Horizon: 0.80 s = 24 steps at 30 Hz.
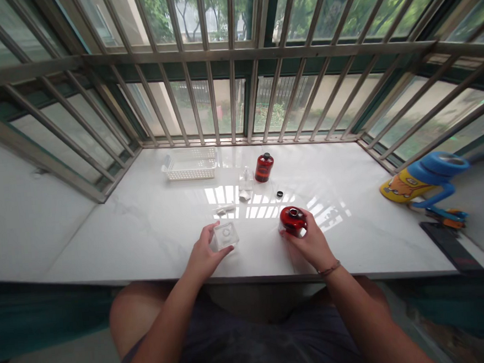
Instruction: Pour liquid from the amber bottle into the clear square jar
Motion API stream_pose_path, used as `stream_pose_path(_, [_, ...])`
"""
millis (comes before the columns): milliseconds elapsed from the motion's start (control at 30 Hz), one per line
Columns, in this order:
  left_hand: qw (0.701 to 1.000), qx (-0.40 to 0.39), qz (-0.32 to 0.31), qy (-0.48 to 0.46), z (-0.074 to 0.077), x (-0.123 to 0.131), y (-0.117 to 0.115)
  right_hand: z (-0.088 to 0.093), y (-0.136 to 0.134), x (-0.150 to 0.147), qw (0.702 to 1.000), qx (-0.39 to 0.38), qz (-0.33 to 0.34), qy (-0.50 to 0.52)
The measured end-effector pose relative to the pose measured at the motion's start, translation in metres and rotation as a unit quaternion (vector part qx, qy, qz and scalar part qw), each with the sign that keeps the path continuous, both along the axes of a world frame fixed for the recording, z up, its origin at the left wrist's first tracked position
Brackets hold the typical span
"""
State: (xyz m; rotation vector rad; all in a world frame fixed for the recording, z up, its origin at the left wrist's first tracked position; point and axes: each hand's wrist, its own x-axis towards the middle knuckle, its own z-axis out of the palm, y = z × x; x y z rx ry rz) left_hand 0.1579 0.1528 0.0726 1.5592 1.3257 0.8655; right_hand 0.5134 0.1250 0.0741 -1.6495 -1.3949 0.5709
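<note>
My left hand (208, 252) has its thumb and fingers around a clear square glass bottle (226, 235) with a round opening on top, standing near the front of the counter. To the right, my right hand (309, 240) grips a red bottle (292, 217) whose neck is uncapped. A small black cap (280, 194) lies just behind that bottle. Farther back stands a second red bottle (263, 168) with a black cap on it. Between the hands and the window is another clear bottle (246, 184). A small clear, slender piece (224, 209) lies behind the square bottle; its kind is unclear.
A white perforated basket (190, 173) sits at the back left of the white counter (117, 234). On the right are a yellow and blue jug (418, 180), a phone (449, 243) and a small orange and blue object (452, 218). Metal bars (216, 56) line the window.
</note>
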Motion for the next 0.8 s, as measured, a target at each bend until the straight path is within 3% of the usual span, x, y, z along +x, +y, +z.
stream_pose_path(400, [0.999,0.007,-0.044,0.021,0.003,0.001,0.019,-0.024,0.004,-0.003,0.996,0.007,-0.018,0.091])
stream_pose_path(567, [0.998,0.011,-0.047,0.039,-0.001,-0.006,0.023,-0.029,0.008,-0.001,0.999,-0.003,-0.037,0.036])
stream_pose_path(800, [0.994,0.011,-0.052,0.091,0.003,-0.015,0.025,-0.021,0.025,0.000,0.997,0.003,-0.061,-0.044])
